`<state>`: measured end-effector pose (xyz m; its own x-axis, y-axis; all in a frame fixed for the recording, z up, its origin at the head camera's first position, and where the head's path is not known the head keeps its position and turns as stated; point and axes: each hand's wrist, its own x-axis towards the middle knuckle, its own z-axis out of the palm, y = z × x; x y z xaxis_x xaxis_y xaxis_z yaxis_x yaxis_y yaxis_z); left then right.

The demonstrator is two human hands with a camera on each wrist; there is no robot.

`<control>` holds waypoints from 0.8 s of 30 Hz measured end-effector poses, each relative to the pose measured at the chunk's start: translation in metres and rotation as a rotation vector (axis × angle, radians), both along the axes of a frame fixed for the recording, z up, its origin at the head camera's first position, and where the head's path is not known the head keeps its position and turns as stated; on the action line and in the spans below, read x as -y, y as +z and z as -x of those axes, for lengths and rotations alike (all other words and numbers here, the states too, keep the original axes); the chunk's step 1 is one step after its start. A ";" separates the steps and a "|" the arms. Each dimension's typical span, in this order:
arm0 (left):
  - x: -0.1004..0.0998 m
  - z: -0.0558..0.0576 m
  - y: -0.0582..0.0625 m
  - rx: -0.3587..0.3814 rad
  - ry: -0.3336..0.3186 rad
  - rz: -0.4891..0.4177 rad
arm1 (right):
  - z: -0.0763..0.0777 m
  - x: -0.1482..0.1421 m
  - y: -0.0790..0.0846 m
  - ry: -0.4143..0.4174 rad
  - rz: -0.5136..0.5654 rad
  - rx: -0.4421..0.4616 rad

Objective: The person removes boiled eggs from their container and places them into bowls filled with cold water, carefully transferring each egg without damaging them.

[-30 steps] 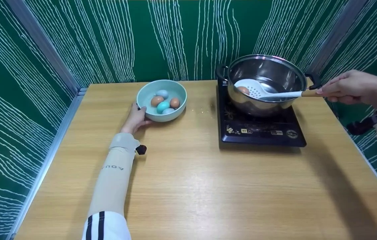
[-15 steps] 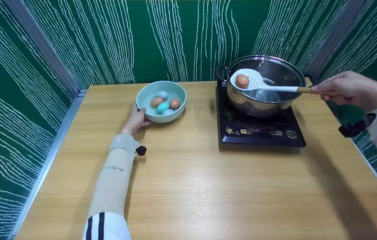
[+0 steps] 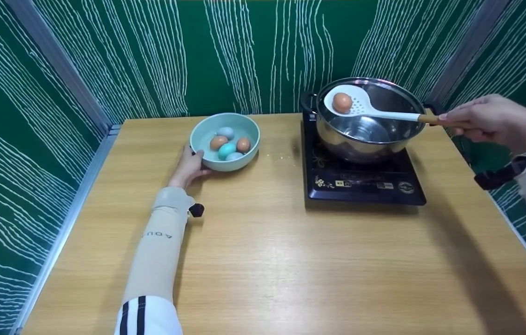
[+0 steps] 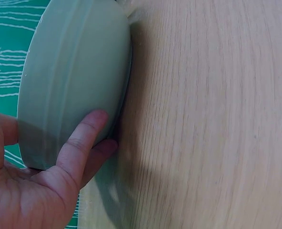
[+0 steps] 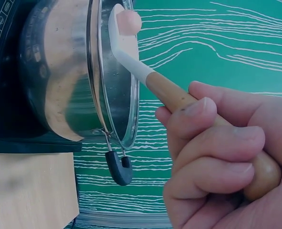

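Observation:
My right hand [image 3: 495,118] grips the wooden handle of a white slotted spoon [image 3: 386,114], its fingers wrapped round it in the right wrist view. A brown egg [image 3: 342,103] lies in the spoon's perforated bowl, over the left part of a steel pot [image 3: 360,149]. My left hand [image 3: 189,166] holds the near left side of a pale green bowl [image 3: 230,165], thumb at the rim and fingers against the outer wall. Several eggs lie inside the bowl, among them a brown egg [image 3: 243,145], a turquoise egg [image 3: 227,150] and a pale blue egg [image 3: 225,132].
The pot stands on a black induction cooktop [image 3: 365,188] at the right of the wooden table [image 3: 263,260]. Black side handles jut from the pot, one [image 5: 119,169] showing in the right wrist view. Small drops spot the table between bowl and cooktop. Green patterned panels [image 3: 263,56] enclose the table.
The slotted spoon with the brown egg has risen from inside the pot to above its rim. My left hand and the bowl stay in place.

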<state>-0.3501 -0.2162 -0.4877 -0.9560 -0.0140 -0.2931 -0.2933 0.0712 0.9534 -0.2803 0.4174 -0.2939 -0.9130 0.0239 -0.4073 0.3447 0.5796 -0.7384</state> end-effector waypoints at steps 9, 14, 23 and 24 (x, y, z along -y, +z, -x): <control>0.000 -0.001 0.000 -0.027 -0.019 -0.015 | -0.003 -0.001 0.003 0.010 -0.054 -0.057; 0.001 -0.002 0.000 -0.018 -0.015 -0.010 | -0.001 0.002 0.008 -0.009 -0.030 -0.063; 0.000 -0.001 -0.001 -0.017 -0.007 -0.031 | 0.004 0.011 0.018 -0.033 -0.006 -0.055; 0.000 -0.001 -0.001 -0.016 -0.006 -0.032 | 0.004 0.012 0.019 -0.037 -0.003 -0.055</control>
<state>-0.3488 -0.2162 -0.4885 -0.9605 0.0008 -0.2782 -0.2779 0.0418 0.9597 -0.2847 0.4057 -0.2752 -0.9324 0.0589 -0.3567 0.3248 0.5697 -0.7550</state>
